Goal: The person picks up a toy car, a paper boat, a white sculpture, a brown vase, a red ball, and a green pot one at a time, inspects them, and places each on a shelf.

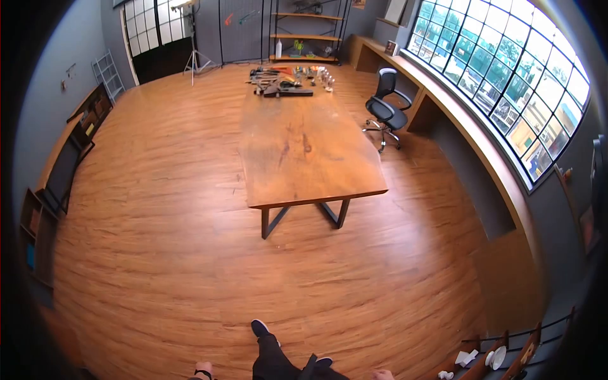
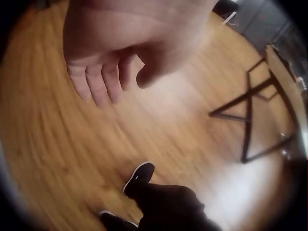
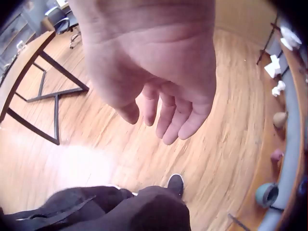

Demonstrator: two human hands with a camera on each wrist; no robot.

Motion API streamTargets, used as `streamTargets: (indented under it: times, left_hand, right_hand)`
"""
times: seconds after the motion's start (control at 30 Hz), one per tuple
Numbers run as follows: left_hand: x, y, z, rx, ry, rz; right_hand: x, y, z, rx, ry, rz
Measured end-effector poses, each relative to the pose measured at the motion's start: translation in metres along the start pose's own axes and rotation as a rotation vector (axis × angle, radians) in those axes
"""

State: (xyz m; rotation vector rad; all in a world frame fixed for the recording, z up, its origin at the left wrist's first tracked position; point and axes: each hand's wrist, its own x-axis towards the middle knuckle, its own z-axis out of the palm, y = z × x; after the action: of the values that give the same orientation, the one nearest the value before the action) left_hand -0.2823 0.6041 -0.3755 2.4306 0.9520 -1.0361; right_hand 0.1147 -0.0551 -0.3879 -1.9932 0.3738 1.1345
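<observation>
My left hand hangs at my side with its fingers loosely curled and holds nothing; in the head view only its wrist shows at the bottom edge. My right hand also hangs relaxed and empty, its edge just visible low in the head view. Both are above the wooden floor, beside my dark trouser legs and black shoes. The long wooden table stands several steps ahead, with tools and small items at its far end.
A black office chair stands right of the table by a long desk under the curved window. Shelving and a tripod stand at the back wall. Low cabinets line the left wall. White objects on racks sit at lower right.
</observation>
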Motion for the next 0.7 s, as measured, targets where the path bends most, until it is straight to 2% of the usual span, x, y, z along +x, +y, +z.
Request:
streamTargets:
  times: [0.03,0.07,0.1,0.13,0.17,0.23,0.27,0.3,0.37,0.43,0.5,0.57,0.63,0.7]
  left_hand:
    - [-0.002,-0.01,-0.004,-0.377,-0.037,-0.186]
    - [0.012,-0.008,-0.013,-1.097,0.001,-0.489]
    - [0.024,-0.008,-0.023,-1.42,0.015,-0.597]
    - [0.03,-0.003,-0.041,-1.531,0.008,-0.585]
    - [0.043,0.002,-0.068,-1.589,0.005,-0.536]
    - [0.075,0.009,-0.13,-1.64,0.038,-0.443]
    - [0.097,-0.002,-0.16,-1.65,0.086,-0.415]
    - [0.118,-0.014,-0.19,-1.659,0.133,-0.386]
    - [0.15,-0.016,-0.228,-1.735,0.183,-0.268]
    - [0.167,-0.018,-0.275,-1.725,0.184,-0.179]
    - [0.177,-0.015,-0.308,-1.718,0.161,-0.115]
    - [0.183,-0.018,-0.331,-1.721,0.116,-0.073]
    - [0.186,-0.033,-0.33,-1.715,0.101,-0.058]
    - [0.183,-0.056,-0.311,-1.698,0.11,-0.086]
  right_hand:
    - [-0.012,0.003,0.015,-0.104,0.03,-0.035]
    - [0.009,-0.016,0.027,-0.205,0.059,-0.113]
    - [0.021,-0.022,0.033,-0.313,0.08,-0.169]
    - [0.028,-0.036,0.043,-0.243,0.058,0.082]
    - [0.052,-0.061,0.062,-0.161,0.046,0.31]
    - [0.071,-0.136,0.096,-0.01,0.0,0.195]
    - [0.083,-0.178,0.114,-0.012,-0.027,0.061]
    - [0.08,-0.236,0.163,-0.018,-0.045,-0.069]
    - [0.068,-0.344,0.207,0.018,0.0,-0.263]
    - [0.066,-0.426,0.243,-0.136,-0.022,-0.514]
    - [0.051,-0.498,0.265,-0.184,-0.052,-0.582]
    - [0.055,-0.527,0.286,-0.214,-0.075,-0.619]
    - [0.074,-0.545,0.303,-0.231,-0.097,-0.624]
    - [0.114,-0.531,0.313,-0.297,-0.128,-0.539]
